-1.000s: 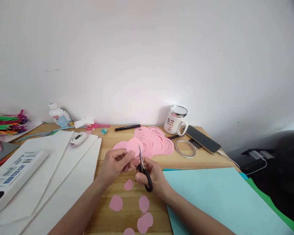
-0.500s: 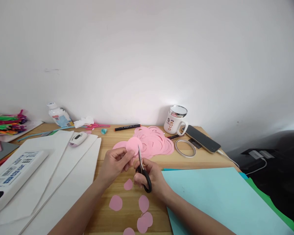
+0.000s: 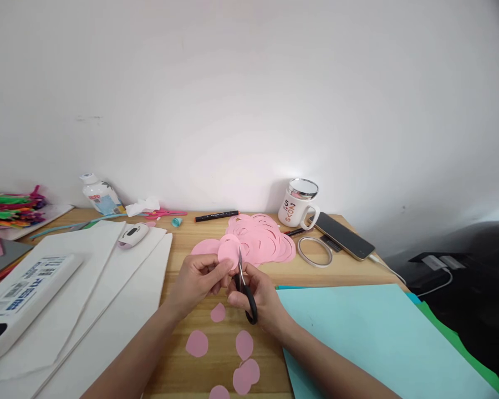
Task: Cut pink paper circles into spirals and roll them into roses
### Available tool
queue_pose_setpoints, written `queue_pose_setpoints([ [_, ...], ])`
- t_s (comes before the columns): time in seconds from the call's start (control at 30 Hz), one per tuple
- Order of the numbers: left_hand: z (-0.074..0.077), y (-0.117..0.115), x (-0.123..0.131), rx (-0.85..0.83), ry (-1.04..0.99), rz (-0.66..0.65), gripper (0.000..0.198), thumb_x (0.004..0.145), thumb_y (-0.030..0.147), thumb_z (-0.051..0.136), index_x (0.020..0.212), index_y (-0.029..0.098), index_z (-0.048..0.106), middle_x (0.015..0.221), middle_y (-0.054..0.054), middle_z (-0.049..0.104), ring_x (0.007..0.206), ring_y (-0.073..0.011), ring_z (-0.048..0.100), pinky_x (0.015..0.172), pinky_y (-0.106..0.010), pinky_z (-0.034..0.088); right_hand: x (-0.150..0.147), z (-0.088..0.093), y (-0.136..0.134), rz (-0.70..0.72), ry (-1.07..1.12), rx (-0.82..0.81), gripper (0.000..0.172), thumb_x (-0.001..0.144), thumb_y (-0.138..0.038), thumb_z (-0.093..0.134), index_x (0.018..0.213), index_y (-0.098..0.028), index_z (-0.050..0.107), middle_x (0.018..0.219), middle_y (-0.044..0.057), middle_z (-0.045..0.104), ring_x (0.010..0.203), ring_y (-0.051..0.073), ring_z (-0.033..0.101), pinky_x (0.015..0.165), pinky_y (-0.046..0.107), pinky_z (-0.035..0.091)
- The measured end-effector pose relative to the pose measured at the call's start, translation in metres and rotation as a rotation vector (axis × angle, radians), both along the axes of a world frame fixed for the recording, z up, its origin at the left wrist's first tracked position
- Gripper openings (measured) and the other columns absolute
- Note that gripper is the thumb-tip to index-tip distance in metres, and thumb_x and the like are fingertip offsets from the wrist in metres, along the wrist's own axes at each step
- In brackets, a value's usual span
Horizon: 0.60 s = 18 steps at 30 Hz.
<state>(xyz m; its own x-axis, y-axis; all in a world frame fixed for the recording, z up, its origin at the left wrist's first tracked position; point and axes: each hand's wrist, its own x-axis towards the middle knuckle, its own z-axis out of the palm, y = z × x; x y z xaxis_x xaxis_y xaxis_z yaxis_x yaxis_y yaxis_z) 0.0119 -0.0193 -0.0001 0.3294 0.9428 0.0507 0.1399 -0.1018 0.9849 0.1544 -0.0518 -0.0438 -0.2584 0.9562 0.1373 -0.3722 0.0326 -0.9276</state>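
Between the thumb and fingers of my left hand (image 3: 205,276) is a round pink paper piece (image 3: 228,249), held upright. My right hand (image 3: 255,293) is closed on black-handled scissors (image 3: 250,305), whose blades point up along the right edge of that paper. Behind both hands lies a heap of pink paper cutouts (image 3: 261,238), with another pink piece (image 3: 205,247) at its left. Below the hands, several petal-shaped pink pieces (image 3: 197,343) are scattered on the wooden table (image 3: 183,379).
White sheets (image 3: 120,310) with a white boxy device (image 3: 29,305) lie left; light-blue paper (image 3: 349,332) lies right. At the back are a marker (image 3: 216,216), pink scissors (image 3: 166,213), a bottle (image 3: 102,195), a mug (image 3: 295,210), a tape roll (image 3: 315,252) and a phone (image 3: 343,235).
The paper circle has shifted slightly right and down in my left hand's grip. The scissor blades have tilted more upright and now sit at the circle's right edge.
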Motion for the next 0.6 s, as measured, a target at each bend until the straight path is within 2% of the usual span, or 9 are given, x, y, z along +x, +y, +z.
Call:
queue_pose_setpoints([
  [0.3, -0.0024, 0.0021, -0.0022, 0.052, 0.017, 0.030, 0.039, 0.078, 0.036, 0.057, 0.045, 0.015, 0.052, 0.037, 0.005, 0.046, 0.034, -0.0038, 0.037, 0.035, -0.016, 0.029, 0.0003, 0.0015, -0.0013, -0.032, -0.066, -0.077, 0.039, 0.058, -0.039, 0.076, 0.079, -0.019, 0.050, 0.054, -0.007, 0.051, 0.043, 0.007, 0.041, 0.042, 0.019, 0.032],
  [0.6, -0.0034, 0.0054, -0.0032, 0.040, -0.044, 0.073, 0.036, 0.077, 0.034, 0.058, 0.047, 0.015, 0.054, 0.039, 0.004, 0.047, 0.034, -0.0043, 0.037, 0.034, -0.016, 0.028, 0.0002, -0.0052, -0.0007, -0.024, -0.097, -0.133, 0.028, 0.062, -0.028, 0.071, 0.077, -0.019, 0.049, 0.044, -0.009, 0.050, 0.035, 0.006, 0.042, 0.037, 0.017, 0.031],
])
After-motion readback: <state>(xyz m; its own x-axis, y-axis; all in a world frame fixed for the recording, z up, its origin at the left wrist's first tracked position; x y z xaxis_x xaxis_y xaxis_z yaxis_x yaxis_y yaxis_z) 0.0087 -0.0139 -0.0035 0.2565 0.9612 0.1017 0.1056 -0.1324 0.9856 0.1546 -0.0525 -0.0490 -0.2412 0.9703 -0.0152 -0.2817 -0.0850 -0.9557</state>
